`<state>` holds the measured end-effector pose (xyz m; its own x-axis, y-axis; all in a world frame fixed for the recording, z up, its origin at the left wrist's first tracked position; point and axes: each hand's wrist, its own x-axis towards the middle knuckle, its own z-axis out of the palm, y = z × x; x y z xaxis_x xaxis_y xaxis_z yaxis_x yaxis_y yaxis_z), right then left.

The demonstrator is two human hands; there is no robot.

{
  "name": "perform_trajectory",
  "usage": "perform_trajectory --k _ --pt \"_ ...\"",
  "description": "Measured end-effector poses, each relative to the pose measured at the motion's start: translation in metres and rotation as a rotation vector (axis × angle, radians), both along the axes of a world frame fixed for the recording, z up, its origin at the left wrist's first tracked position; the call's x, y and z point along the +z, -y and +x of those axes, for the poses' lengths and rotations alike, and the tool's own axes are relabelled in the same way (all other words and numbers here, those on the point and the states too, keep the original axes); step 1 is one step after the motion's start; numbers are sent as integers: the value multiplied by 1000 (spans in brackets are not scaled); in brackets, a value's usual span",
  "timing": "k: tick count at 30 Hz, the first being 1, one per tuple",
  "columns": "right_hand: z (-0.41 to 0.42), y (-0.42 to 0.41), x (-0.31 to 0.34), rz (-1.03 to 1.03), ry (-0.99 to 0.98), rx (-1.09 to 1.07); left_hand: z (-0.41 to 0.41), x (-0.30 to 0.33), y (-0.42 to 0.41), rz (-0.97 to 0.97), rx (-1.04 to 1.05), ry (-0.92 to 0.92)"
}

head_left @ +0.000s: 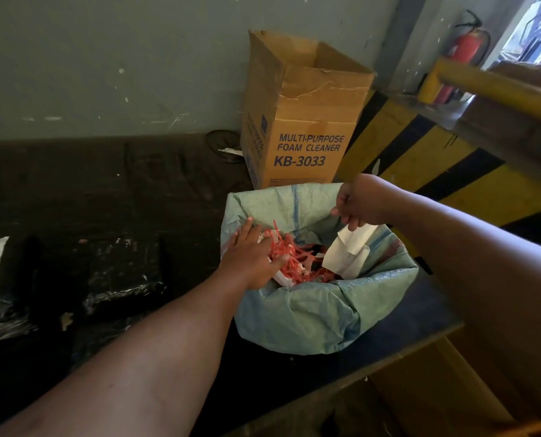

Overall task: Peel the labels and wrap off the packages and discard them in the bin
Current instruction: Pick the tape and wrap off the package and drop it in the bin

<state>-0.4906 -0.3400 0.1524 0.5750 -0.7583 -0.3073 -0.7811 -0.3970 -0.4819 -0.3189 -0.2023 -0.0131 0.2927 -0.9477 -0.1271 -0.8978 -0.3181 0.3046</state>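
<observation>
Left hand (pixel 251 253) flat, fingers straight, presses red wrap (pixel 289 258) in bin (pixel 310 316). Right hand (pixel 362 205), at 2 o'clock from it, pinches white label (pixel 348 250) over bin.

**A worn corner by a grey wall**

A grey wall (pixel 105 58) runs across the back, scuffed and flecked with white marks. Below it lies a dark, grimy surface (pixel 89 190). An open cardboard box (pixel 307 121) printed "MULTI-PURPOSE FOAM CLEANER KB-3033" stands against the wall. To its right a barrier (pixel 420 159) painted in yellow and black stripes slants away, with a yellow rail (pixel 496 86) above it. A red fire extinguisher (pixel 466 45) hangs on the wall behind. Daylight comes in from a bright opening (pixel 537 29) at the far right.
</observation>
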Motion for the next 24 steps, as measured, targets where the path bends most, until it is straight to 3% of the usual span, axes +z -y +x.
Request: perform_trajectory --k 6,10,12,19,24 --pt "1 -6 -1 -64 -107 64 -2 1 -1 -14 -6 -28" --pt "4 -8 1 -400 -270 191 -3 0 -1 -31 -1 -39" --pt "6 -5 1 -473 -282 190 -2 0 -1 -41 -3 -38" --pt "6 7 10 -359 -186 136 -2 0 -1 -52 -2 -34" --pt "7 7 18 -410 -268 144 -2 1 -1 -57 -1 -45"
